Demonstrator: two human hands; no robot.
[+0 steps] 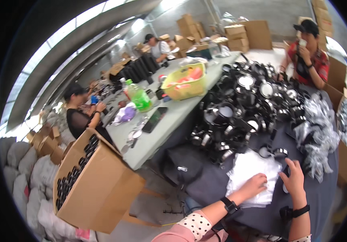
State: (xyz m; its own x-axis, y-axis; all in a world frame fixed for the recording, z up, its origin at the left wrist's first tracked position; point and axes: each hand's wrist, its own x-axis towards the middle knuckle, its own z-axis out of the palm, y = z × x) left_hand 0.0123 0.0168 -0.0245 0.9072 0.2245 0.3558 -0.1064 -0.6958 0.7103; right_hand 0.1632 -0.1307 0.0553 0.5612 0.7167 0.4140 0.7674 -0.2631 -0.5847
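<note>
1. Right now the left hand (255,184) lies flat and open on a stack of white bags (251,177), pressing it down onto the dark table (213,183).
2. The right hand (293,177) is just right of the stack, at its right edge. Its fingers (291,164) are spread and bent a little. I cannot tell if it pinches a bag or only touches one.
3. To pick one bag well, I think the left hand should hold the stack down while the right hand lifts only the top sheet by its edge. Thin bags stick together, so a slow peel is best.
4. Two small black rings (273,152) lie just past the stack, close to the right hand.
5. Farther off is a big pile of black parts (244,109). It fills most of the far side of the table, so there is little room that way.
6. On the right sits a heap of clear packed bags (316,133), near the right hand. A wide swing could knock it.
7. The near edge of the table is close to both wrists, so the stack could slide off toward the person.
8. On the left there is a gap, with a black bag (181,165) in it, then a grey table (161,129) and an open brown box (96,185).
9. The best open room is the bare dark cloth near the stack on its left.
</note>
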